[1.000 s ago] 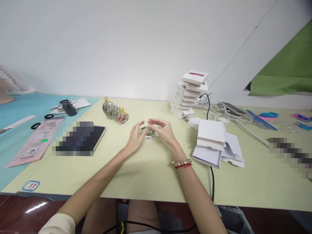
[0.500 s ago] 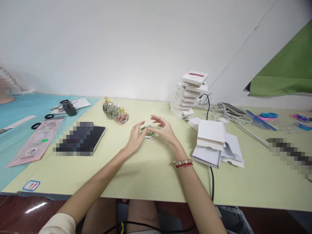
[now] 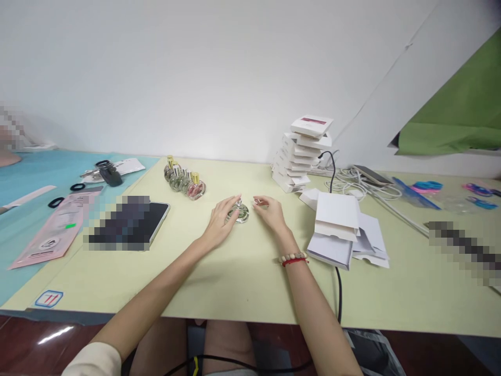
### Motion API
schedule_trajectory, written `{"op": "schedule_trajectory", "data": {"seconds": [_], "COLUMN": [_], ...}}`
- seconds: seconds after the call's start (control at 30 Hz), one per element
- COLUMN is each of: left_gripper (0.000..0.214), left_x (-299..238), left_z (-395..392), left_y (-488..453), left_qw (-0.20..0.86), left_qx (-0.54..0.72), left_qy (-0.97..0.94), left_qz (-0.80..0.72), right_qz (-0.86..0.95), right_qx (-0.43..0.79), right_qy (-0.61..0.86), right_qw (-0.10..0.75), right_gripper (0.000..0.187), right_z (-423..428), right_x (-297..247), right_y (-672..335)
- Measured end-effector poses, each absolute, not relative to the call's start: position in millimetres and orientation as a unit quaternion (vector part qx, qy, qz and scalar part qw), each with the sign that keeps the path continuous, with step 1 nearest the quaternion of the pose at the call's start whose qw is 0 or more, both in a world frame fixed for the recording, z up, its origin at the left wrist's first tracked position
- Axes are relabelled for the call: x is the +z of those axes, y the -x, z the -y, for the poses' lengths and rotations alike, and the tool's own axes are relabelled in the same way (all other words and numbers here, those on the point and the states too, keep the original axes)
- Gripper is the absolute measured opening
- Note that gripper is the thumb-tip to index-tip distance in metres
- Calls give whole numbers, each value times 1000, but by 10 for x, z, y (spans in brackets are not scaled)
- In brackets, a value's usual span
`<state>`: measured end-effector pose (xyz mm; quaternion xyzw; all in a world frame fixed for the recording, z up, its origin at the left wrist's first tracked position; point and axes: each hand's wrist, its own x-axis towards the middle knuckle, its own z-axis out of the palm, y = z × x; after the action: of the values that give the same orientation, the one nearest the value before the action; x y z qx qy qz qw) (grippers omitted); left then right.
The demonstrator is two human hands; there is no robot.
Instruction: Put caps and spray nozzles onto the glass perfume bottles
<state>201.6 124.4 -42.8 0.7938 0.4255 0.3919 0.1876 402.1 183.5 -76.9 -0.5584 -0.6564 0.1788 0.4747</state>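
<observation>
A rounded glass perfume bottle (image 3: 243, 213) with greenish liquid and a silver neck stands on the table in front of me. My left hand (image 3: 220, 222) is curled round its left side, fingertips at the neck and thumb against the glass. Just right of the bottle, and apart from it, my right hand (image 3: 271, 213) pinches a small shiny clear cap (image 3: 257, 202) between thumb and fingers. Several more perfume bottles (image 3: 180, 180) with gold and silver tops stand in a slanting row farther back on the left.
White boxes (image 3: 291, 162) are stacked by the wall, and opened white cartons (image 3: 337, 214) lie right of my hand. A dark tablet (image 3: 136, 224), a pink packet (image 3: 58, 230) and a dark jar (image 3: 109, 173) are on the left. White cables (image 3: 364, 183) run at the back right.
My right hand has drawn back from the top of the bottle to the right, its fingers now pinched on the clear cap. The left hand's fingers have closed in on the bottle's neck.
</observation>
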Motion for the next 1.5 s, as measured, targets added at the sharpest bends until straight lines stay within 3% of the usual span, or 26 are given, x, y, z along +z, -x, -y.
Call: {"op": "schedule_trajectory", "data": {"seconds": [0.27,0.57,0.83,1.2,1.27,1.37,1.5], "left_gripper": [52,67,49,40,39,38,37], "left_x": [-420,-539,-612,-612,-611,-619,-618], "left_z": [-1236,-1292,-1360,-1390,-1399,-1449,-1573], "left_y": [-1998,-2000,-1966,-1928,-1911,-1839,-1650], "left_qw": [203,168,148,137,123,90,16], "left_qx": [405,401,368,345,334,336,366], "left_qy": [-781,-779,-785,-790,-782,-758,-696], "left_qz": [-430,-452,-476,-488,-511,-552,-618], "right_qz": [587,697,715,641,654,660,630], "right_qx": [304,298,316,407,400,401,419], "right_qy": [400,337,347,355,356,384,428], "right_qw": [635,558,518,546,534,507,494], "right_gripper": [38,25,24,25,36,68,76], "right_z": [-1656,-1471,-1530,-1596,-1604,-1633,-1701], "right_x": [-308,-145,-263,-425,-494,-644,-820], "right_y": [-3757,-3576,-3602,-3549,-3523,-3494,-3492]}}
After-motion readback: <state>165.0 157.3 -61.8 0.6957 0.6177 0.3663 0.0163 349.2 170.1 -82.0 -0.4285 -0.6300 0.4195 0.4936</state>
